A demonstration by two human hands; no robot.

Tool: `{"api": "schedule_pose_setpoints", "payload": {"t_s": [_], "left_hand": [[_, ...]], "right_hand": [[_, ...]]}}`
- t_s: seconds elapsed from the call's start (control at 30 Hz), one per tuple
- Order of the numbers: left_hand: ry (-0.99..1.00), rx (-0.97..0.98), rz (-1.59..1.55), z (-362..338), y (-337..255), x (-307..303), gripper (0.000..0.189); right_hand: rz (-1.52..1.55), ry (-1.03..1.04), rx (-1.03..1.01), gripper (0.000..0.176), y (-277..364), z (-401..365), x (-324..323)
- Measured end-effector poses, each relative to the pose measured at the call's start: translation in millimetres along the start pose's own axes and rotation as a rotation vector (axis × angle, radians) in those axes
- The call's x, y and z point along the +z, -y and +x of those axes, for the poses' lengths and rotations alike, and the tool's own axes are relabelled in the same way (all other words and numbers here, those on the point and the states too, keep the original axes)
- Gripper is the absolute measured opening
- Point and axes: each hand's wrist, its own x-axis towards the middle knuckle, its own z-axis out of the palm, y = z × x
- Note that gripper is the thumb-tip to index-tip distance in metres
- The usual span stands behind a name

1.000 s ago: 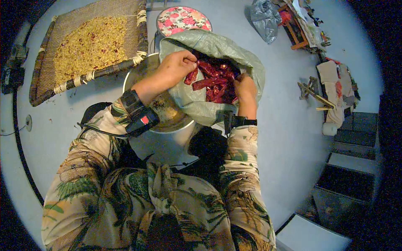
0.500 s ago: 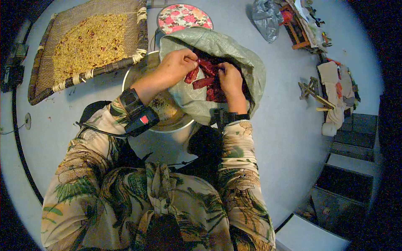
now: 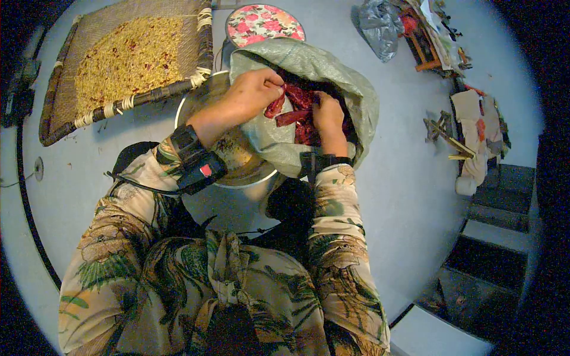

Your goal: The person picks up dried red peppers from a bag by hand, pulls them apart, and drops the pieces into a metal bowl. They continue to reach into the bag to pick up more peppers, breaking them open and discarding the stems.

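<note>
Soft sack (image 3: 270, 139) is opened around dried chillies (image 3: 306, 132); right hand (image 3: 329, 117) is curled over them, hold can't be told; left hand (image 3: 255, 92) grip is pinched closed on one chilli (image 3: 275, 107) at the sack's left, likely light, brittle, best taken by stem

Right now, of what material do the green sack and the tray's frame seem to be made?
The green sack: probably woven plastic with a slight sheen, judging by its fine texture and stiff-looking folds.
The tray's frame: likely wood or bamboo, unclear which, from its dark, rough, pole-like bars.
</note>
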Motion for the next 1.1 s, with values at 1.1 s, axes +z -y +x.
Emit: {"api": "schedule_pose_setpoints", "payload": {"t_s": [1.1], "left_hand": [[0.113, -0.059, -0.222, 5, 10, 17, 0.024]], "right_hand": [[0.954, 0.090, 0.042, 0.017, 27, -13, -54]]}}
